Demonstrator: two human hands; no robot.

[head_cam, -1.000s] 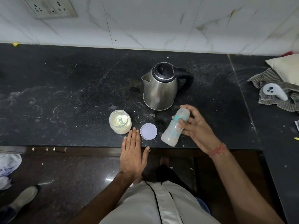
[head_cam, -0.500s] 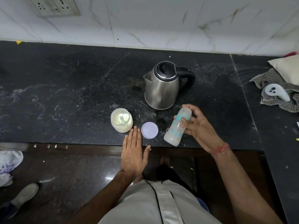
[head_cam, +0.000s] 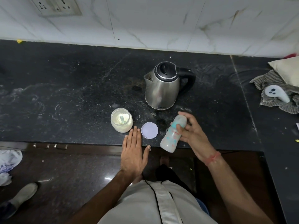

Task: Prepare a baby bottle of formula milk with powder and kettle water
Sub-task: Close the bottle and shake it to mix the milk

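My right hand (head_cam: 192,135) grips a capped baby bottle (head_cam: 171,135) with teal print, tilted, its base over the counter's front edge and milky liquid inside. My left hand (head_cam: 133,152) lies flat with straight fingers on the front edge of the black counter (head_cam: 64,94). Just beyond its fingertips stands an open jar of formula powder (head_cam: 121,119) with a scoop inside, and its lilac lid (head_cam: 149,130) lies flat beside it. A steel kettle (head_cam: 163,86) with a black handle stands behind the bottle, lid closed.
A checked cloth (head_cam: 275,88) with a white plastic object (head_cam: 277,93) and a cream pillow (head_cam: 288,68) lie at the right end of the counter. A wall socket (head_cam: 56,6) sits at the top left. A shoe (head_cam: 21,196) is on the floor at the lower left.
The bottle in my right hand has shifted slightly while staying tilted. My left hand stays flat on the counter edge.
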